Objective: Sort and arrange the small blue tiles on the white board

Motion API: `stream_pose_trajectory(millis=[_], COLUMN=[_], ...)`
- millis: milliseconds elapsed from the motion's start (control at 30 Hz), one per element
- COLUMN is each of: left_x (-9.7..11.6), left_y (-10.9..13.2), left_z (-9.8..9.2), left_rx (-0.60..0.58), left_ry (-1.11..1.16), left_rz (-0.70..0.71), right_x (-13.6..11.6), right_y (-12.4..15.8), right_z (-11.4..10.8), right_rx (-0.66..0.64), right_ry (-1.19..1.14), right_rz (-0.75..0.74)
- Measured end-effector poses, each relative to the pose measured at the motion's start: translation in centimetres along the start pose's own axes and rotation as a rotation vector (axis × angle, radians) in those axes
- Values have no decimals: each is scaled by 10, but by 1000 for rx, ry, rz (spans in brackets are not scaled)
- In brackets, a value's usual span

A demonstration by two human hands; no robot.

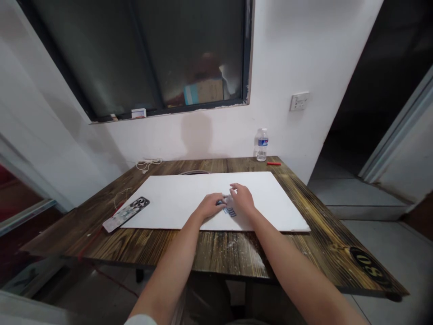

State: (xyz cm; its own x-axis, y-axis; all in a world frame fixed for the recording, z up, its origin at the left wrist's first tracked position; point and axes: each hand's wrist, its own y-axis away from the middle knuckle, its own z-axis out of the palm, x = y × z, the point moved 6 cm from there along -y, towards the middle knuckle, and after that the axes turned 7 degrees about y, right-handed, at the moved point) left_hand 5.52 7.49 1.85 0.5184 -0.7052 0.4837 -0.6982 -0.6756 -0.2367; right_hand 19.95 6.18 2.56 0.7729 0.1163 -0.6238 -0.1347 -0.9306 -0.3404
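Both my hands rest on a large white board (176, 198) lying on a dark wooden table (209, 250). My left hand (210, 206) and my right hand (241, 198) meet over a small blue-and-white packet (230, 210), fingers curled and pinching at it. Most of the packet is hidden under the fingers; only a striped blue corner shows.
A phone (126, 213) in a patterned case lies at the board's left edge. A water bottle (261, 144) and a red pen (273, 163) stand by the wall. A white cable (148, 163) lies at the back left. An open doorway is at the right.
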Motion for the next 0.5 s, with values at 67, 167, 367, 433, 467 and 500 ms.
stream_pose_trajectory(millis=[67, 167, 367, 433, 467, 500], left_x=[-16, -38, -22, -9, -4, 0], left_y=[3, 12, 10, 6, 5, 3], left_z=[-12, -23, -2, 3, 3, 2], left_rx=[171, 307, 0, -49, -39, -18], left_ry=[-100, -215, -145, -87, -60, -38], left_rz=[-149, -381, -287, -176, -130, -101], right_x=[-7, -32, -15, -4, 1, 4], right_y=[2, 15, 14, 8, 6, 3], right_z=[6, 28, 35, 27, 23, 20], right_rx=[-136, -366, -317, -256, -219, -185], right_ry=[19, 14, 309, 323, 311, 297], right_rz=[-86, -397, -264, -168, -124, -89])
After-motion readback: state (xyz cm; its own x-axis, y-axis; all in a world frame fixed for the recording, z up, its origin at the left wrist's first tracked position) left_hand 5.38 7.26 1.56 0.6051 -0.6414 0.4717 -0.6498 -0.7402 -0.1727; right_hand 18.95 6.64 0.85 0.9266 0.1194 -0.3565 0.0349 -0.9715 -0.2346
